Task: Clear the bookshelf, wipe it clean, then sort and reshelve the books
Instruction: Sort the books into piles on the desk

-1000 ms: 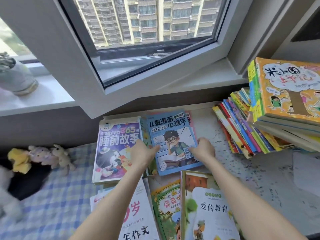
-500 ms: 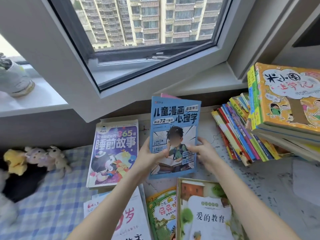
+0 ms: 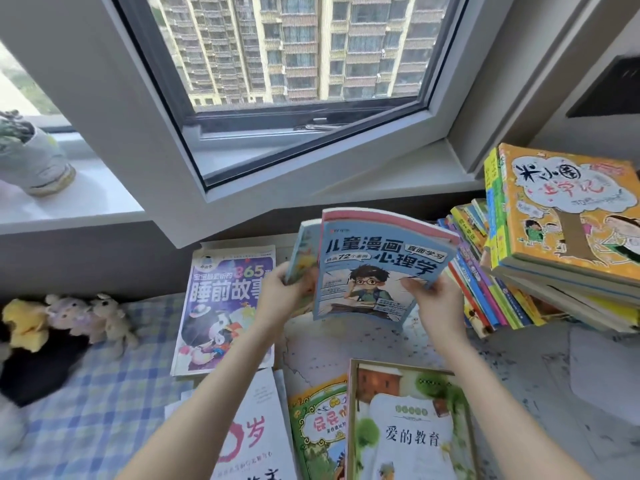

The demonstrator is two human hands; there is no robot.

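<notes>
I hold a small stack of thin books in the air above the surface. The front one is a blue comic book (image 3: 374,268) showing a boy with glasses, with a pink-edged book right behind it. My right hand (image 3: 436,303) grips its lower right edge. My left hand (image 3: 284,292) grips the left side, where a green-yellow book (image 3: 303,251) fans out. A purple storybook (image 3: 225,306) lies flat to the left. Below lie a white book with red print (image 3: 252,434), a green picture book (image 3: 322,427) and a brown-framed book (image 3: 412,420).
A slanted row of thin colourful books (image 3: 485,282) leans at the right under a thick stack topped by an orange book (image 3: 568,206). Plush toys (image 3: 69,317) sit on a blue checked cloth (image 3: 86,410) at the left. A window sill (image 3: 69,202) holds a pot (image 3: 31,157).
Both hands lifted the blue comic book off the surface, raised it and shifted it right. A green-yellow book now comes up with it in my left hand.
</notes>
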